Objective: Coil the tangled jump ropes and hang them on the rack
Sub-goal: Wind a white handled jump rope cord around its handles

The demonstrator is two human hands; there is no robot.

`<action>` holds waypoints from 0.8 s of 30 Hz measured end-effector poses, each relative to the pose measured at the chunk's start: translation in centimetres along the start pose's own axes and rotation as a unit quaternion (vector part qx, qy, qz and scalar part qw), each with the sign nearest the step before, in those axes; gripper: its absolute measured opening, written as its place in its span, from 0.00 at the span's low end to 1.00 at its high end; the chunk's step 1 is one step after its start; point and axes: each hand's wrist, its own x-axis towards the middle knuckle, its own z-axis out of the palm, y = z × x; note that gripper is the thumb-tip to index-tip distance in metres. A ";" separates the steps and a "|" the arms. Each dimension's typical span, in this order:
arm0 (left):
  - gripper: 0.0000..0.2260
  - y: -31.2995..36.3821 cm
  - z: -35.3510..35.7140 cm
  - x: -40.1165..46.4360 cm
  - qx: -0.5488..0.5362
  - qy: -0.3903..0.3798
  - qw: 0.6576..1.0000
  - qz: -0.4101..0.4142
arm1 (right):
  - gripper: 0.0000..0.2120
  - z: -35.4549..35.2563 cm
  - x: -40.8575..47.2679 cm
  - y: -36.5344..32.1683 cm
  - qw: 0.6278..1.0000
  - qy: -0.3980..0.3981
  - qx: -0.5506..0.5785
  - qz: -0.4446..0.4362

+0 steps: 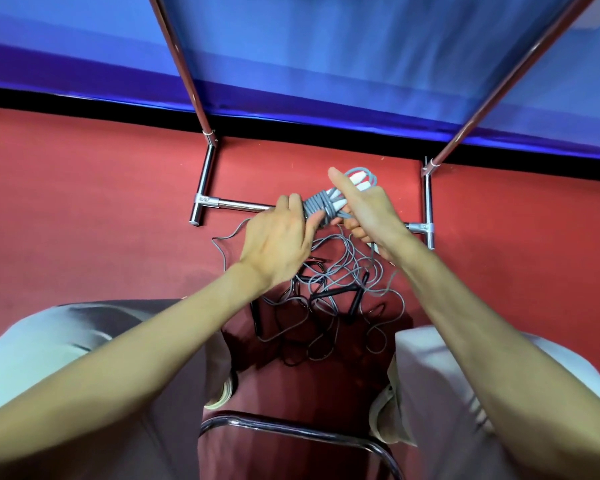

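Hands meet over a grey rope bundle: the right hand clasps its white handles, thumb raised, while the left hand pinches the wrapped cord. The bundle's long axis slants up-right, above the tangled ropes on the floor. The rack stands just beyond.
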 end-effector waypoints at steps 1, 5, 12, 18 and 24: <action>0.22 -0.1 0.1 -0.1 -0.010 0.012 1.000 0.019 | 0.25 -0.2 0.2 0.1 1.000 0.023 -0.007 0.002; 0.27 0.1 -0.2 0.0 -0.026 0.038 0.997 0.061 | 0.29 -0.5 0.8 0.4 0.998 0.067 -0.012 0.016; 0.27 0.6 -1.0 0.6 -0.054 0.071 0.996 0.020 | 0.20 -0.4 1.2 0.3 0.998 -0.011 0.058 -0.012; 0.33 0.4 -3.6 2.4 -0.513 -0.237 0.789 -0.238 | 0.18 -0.8 1.4 1.0 0.987 -0.085 0.102 -0.089; 0.30 0.1 -4.0 2.6 -0.653 -0.332 0.632 -0.254 | 0.27 -0.3 0.4 0.8 0.968 -0.178 0.085 -0.153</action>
